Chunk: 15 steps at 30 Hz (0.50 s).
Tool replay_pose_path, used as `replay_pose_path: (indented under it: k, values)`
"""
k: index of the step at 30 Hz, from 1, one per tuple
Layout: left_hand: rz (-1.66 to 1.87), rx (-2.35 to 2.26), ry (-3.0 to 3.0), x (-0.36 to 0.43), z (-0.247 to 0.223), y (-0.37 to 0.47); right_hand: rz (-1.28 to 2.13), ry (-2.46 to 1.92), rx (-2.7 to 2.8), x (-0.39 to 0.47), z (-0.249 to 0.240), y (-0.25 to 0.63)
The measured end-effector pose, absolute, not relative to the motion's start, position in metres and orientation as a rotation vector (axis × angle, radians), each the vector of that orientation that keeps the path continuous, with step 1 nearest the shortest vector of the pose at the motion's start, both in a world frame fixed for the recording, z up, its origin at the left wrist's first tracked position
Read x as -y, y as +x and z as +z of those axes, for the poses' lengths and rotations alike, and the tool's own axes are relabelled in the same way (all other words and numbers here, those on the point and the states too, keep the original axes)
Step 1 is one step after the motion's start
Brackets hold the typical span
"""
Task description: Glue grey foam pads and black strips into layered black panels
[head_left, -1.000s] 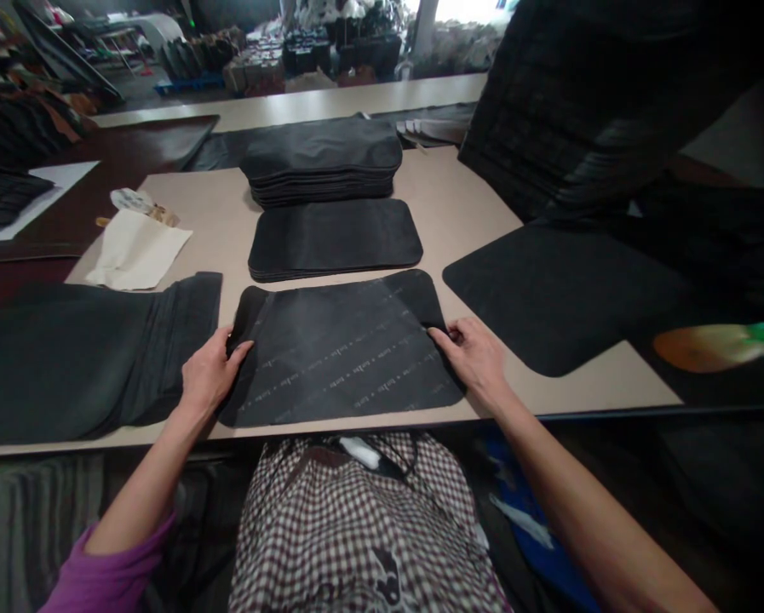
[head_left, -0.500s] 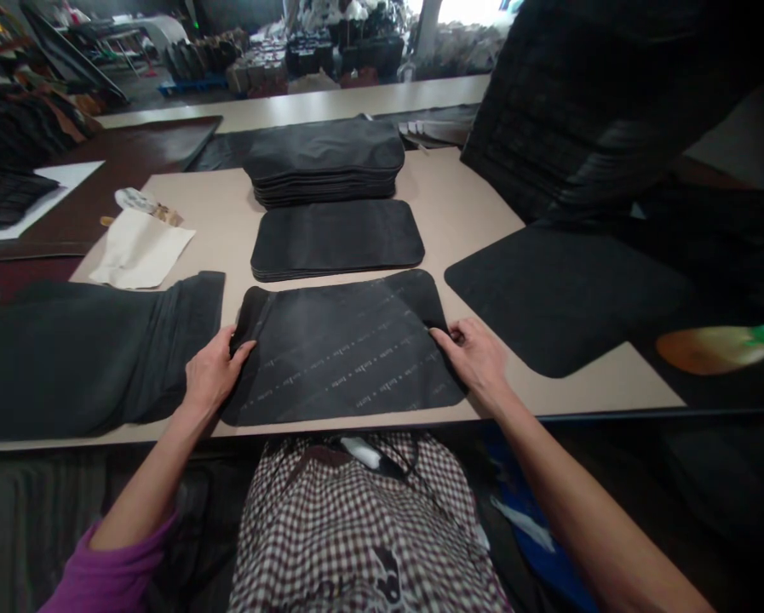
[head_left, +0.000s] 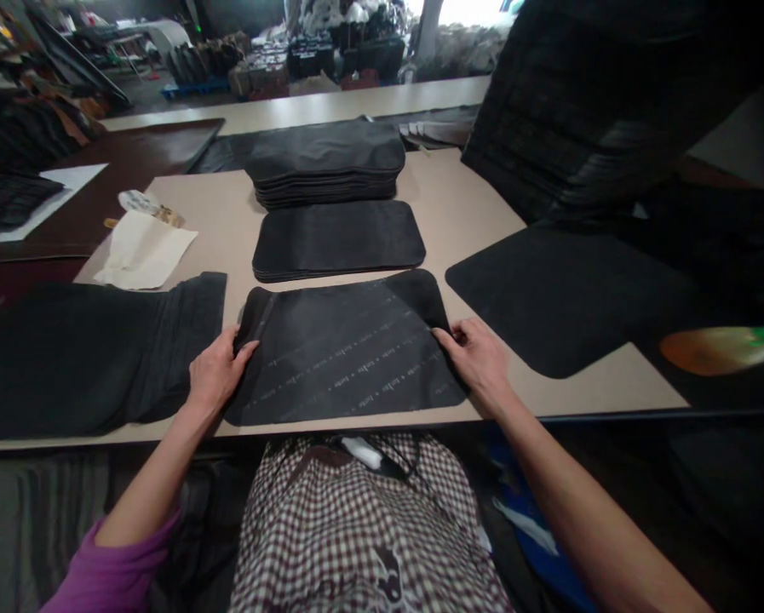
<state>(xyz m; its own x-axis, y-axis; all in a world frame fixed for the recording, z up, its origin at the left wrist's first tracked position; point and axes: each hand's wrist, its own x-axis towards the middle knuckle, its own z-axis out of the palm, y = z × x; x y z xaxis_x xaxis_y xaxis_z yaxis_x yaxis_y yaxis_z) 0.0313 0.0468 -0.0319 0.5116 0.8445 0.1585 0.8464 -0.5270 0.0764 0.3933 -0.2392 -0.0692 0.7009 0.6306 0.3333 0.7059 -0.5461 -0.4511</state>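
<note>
A black leather panel (head_left: 343, 358) with rounded corners and faint diagonal rows of printed lettering lies in front of me at the table's near edge. My left hand (head_left: 219, 368) pinches its left edge, thumb on top and fingers underneath. At the opposite edge, my right hand (head_left: 477, 358) grips the panel the same way. Both side edges are slightly raised. Just beyond it sits a low pile of smaller black panels (head_left: 340, 238), and behind that a taller stack of black pieces (head_left: 324, 162).
Overlapping black sheets (head_left: 88, 358) lie at the left. Another black panel (head_left: 560, 289) rests on the right, below a tall dark stack (head_left: 586, 111). A cream cloth (head_left: 145, 251) lies on the beige board (head_left: 219, 200). An orange-handled object (head_left: 701, 351) is at the right edge.
</note>
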Motion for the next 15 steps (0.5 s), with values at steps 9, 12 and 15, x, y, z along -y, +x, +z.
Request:
replay_pose_path:
  k: [9,12,15]
  values:
    - [-0.345,1.473,-2.764,-0.045,-0.034,0.030,-0.163,-2.373,1.013,0.239,-0.071,0.395]
    - [-0.364,1.498,-2.781,-0.044,-0.034,0.030,-0.141,-2.363,1.025,0.239,-0.075,0.398]
    - [-0.393,1.527,-2.813,-0.043,-0.033,0.031,-0.147,-2.362,1.021,0.239,-0.081,0.402]
